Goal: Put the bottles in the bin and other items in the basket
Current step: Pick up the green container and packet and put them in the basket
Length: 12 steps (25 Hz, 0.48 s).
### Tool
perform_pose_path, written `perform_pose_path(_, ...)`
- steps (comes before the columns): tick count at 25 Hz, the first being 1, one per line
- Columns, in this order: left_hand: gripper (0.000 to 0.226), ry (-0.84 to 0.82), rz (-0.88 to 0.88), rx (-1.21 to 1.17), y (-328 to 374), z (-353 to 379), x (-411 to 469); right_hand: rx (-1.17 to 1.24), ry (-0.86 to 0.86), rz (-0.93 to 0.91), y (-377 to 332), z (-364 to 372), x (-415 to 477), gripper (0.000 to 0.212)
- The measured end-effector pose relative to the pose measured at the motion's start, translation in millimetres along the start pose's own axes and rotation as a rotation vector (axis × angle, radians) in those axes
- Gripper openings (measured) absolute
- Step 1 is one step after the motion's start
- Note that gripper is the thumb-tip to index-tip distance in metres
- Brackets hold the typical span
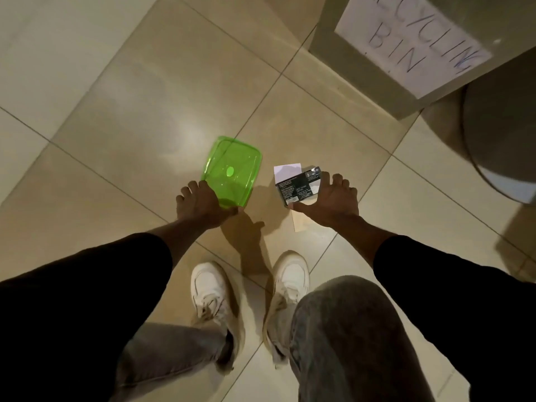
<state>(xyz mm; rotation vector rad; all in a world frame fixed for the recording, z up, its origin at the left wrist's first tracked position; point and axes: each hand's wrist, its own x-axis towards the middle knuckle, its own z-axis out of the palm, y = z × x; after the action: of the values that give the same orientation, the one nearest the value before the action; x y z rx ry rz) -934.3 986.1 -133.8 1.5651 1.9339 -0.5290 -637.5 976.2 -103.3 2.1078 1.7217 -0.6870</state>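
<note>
Both hands are closed on something, low down near the tiled floor (139, 117). The person's left hand (200, 204) has its fingers curled over the near edge of a green lid (232, 169), with the thumb at the corner. The right hand (330, 198) pinches a small dark box (298, 187), thumb on the near corner and fingers over the far side. The green lid is bright and see-through, so the floor lines show right through it. It has round corners, a raised rim and a little round spot in the middle, and nothing lies in it. I cannot tell if it sits flat on the floor or is tipped up a bit. The dark box is black with tiny white writing and a pale patch on it. It is just to the right of the lid, not touching it. A white paper (285, 171) peeks out behind the box, and a pale card (300, 223) lies under the hand. The bin (324, 47) stands far up on the right, well apart from both hands. It is grey, with a paper sign (412, 44) that says "RECYCLING BIN". I cannot see inside it. A big round grey thing (499, 140) sits next to the bin. The person wears white shoes (208, 288).
</note>
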Motion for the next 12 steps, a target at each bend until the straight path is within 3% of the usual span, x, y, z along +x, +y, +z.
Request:
perform_pose_path(5,0.174,-0.038,-0.106,-0.091,11,52,66,0.018,-0.059,0.073,-16,73,55,0.150)
perform_pose_path(12,0.187,-0.069,-0.124,-0.076,38,84,100,0.015,0.000,0.142,-24,114,82,0.152)
